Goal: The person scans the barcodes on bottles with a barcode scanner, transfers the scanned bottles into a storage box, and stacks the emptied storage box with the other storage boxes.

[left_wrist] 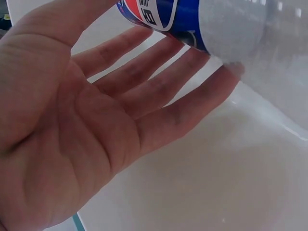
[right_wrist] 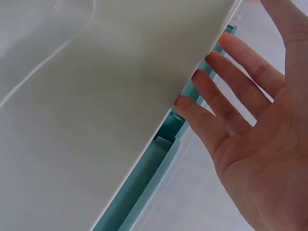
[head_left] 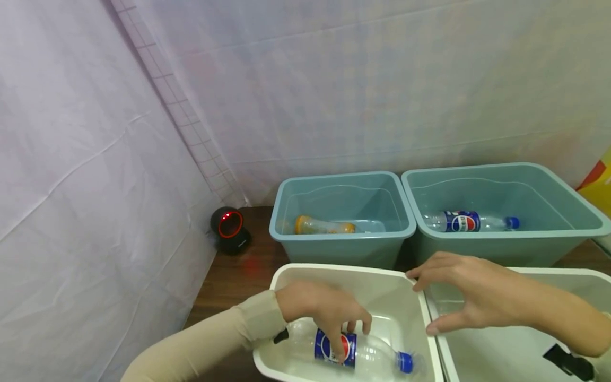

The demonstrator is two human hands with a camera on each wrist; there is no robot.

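A clear Pepsi bottle (head_left: 355, 353) with a blue label and blue cap lies on its side in the near left white bin (head_left: 334, 269). My left hand (head_left: 346, 331) reaches down into that bin. In the left wrist view its fingers (left_wrist: 159, 91) are straight and their tips touch the bottle (left_wrist: 221, 24) at the label; nothing is gripped. My right hand (head_left: 453, 300) hovers open, fingers spread, over the rim where the two white bins meet. In the right wrist view the right hand (right_wrist: 250, 134) is beside the right white bin's wall (right_wrist: 96, 96) and holds nothing.
Behind stand two teal bins: the left teal bin (head_left: 343, 233) holds an orange-capped bottle (head_left: 324, 225), the right teal bin (head_left: 506, 233) another Pepsi bottle (head_left: 470, 221). A black scanner (head_left: 230, 229) with a red ring sits at the back left. White sheets close off the left and back.
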